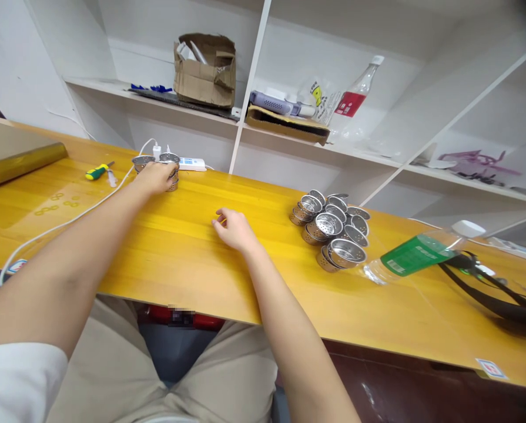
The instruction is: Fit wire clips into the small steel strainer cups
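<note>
My left hand [157,178] is at the back left of the yellow table, its fingers wrapped round a perforated metal cup [170,158] in a small group near the power strip. Another metal cup [143,160] stands just left of it, partly behind the hand. My right hand [235,228] hovers over the middle of the table with curled fingers slightly apart and nothing between them. To its right stands a cluster of several metal cups [328,224], some stacked inside each other, some tilted.
A green-labelled bottle [416,254] and black straps [487,294] lie right of the cups. At the left are a screwdriver [97,171], rubber bands [46,210], a white cable [75,220] and a roll [24,164]. Behind are a power strip [192,164] and shelves holding a cardboard box [205,79].
</note>
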Demonstrator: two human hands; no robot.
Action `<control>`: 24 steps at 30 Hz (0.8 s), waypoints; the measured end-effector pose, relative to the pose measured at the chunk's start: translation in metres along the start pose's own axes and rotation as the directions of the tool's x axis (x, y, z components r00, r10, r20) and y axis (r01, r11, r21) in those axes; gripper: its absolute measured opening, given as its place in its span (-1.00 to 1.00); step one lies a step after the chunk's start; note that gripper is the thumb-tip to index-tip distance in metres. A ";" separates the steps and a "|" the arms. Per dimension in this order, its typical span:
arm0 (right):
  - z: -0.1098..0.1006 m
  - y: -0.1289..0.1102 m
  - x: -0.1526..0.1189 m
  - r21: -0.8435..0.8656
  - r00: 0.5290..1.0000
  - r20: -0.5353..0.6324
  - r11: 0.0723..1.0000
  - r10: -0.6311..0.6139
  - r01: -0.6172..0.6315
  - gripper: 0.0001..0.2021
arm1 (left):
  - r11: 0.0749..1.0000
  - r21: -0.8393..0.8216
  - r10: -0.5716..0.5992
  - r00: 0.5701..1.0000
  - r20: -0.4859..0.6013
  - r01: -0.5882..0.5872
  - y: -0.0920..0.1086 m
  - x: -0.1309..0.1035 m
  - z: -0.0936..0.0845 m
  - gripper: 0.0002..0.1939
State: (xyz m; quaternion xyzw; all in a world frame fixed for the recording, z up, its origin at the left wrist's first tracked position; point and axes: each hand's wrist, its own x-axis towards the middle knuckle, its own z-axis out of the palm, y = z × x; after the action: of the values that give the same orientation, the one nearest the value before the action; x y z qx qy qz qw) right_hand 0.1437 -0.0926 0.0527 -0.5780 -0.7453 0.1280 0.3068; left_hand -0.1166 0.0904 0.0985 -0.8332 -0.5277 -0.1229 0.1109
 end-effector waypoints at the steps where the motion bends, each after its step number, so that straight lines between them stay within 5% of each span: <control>1: 0.000 0.000 0.000 0.000 1.000 0.002 1.000 0.002 -0.002 -0.73 | 1.000 -0.001 -0.001 1.000 0.002 0.001 0.000 0.001 -0.001 -0.39; 9: -0.001 -0.002 -0.001 -0.014 1.000 0.016 1.000 0.007 -0.007 -0.73 | 0.986 -0.164 -0.017 0.999 -0.051 0.008 -0.005 -0.004 -0.003 -0.37; 17: 0.001 0.000 0.001 -0.018 1.000 0.004 1.000 -0.004 0.004 -0.73 | 0.933 -0.319 -0.250 0.935 -0.252 0.164 -0.017 -0.014 -0.028 -0.56; 24: 0.002 0.001 0.001 -0.023 1.000 0.006 1.000 0.009 -0.008 -0.74 | 0.989 -0.141 -0.059 0.984 -0.167 0.036 -0.020 -0.026 -0.010 -0.49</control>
State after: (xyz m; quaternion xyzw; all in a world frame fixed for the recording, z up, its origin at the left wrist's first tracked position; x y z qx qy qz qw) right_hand 0.1431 -0.0913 0.0512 -0.5841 -0.7452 0.1227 0.2973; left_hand -0.1465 0.0740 0.1008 -0.8124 -0.5262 -0.2326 0.0952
